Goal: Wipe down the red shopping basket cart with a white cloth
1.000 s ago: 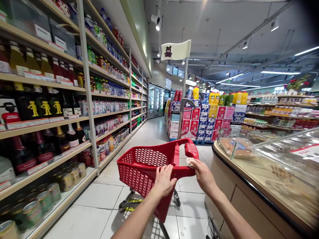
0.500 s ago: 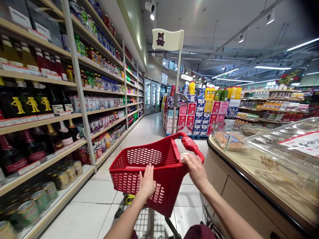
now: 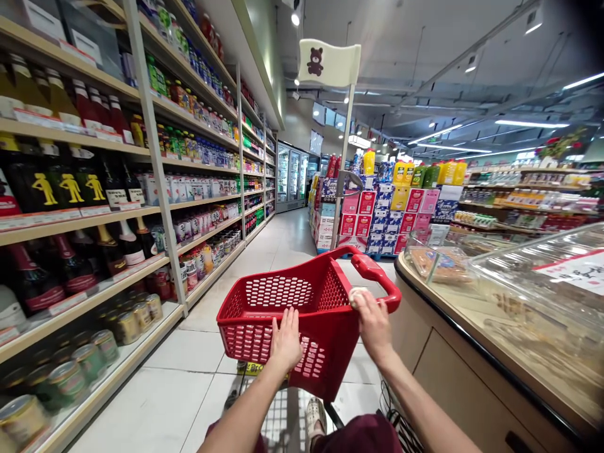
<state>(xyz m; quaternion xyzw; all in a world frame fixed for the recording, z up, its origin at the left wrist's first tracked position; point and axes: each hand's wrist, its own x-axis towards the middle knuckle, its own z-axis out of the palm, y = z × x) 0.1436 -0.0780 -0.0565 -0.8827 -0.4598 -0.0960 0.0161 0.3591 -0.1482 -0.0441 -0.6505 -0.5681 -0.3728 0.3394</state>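
A red plastic shopping cart (image 3: 325, 365) with a perforated basket stands before me, turned so its handle (image 3: 370, 267) is at the right. My left hand (image 3: 287, 343) lies against the near side of the basket, fingers stretched out and holding nothing. At the rear corner of the rim, close to the handle, my right hand (image 3: 375, 324) is closed on a crumpled white wipe (image 3: 359, 297), pressed to the red plastic. Part of the wipe is hidden by the fingers. A cream flag (image 3: 329, 63) with a brown bear rises on a pole behind the cart.
Shelves of bottles and cans (image 3: 155, 207) run along the left. A curved counter (image 3: 443, 340) with clear covers stands close at the right, cables on the floor beside it. Stacked drink boxes (image 3: 372, 217) stand ahead, beside a tiled aisle (image 3: 283, 242). My shoe (image 3: 315, 415) shows below.
The cart and both hands sit slightly further right in view. My right hand, with the wipe, has shifted a little along the rear corner of the rim. A shoe has come into view.
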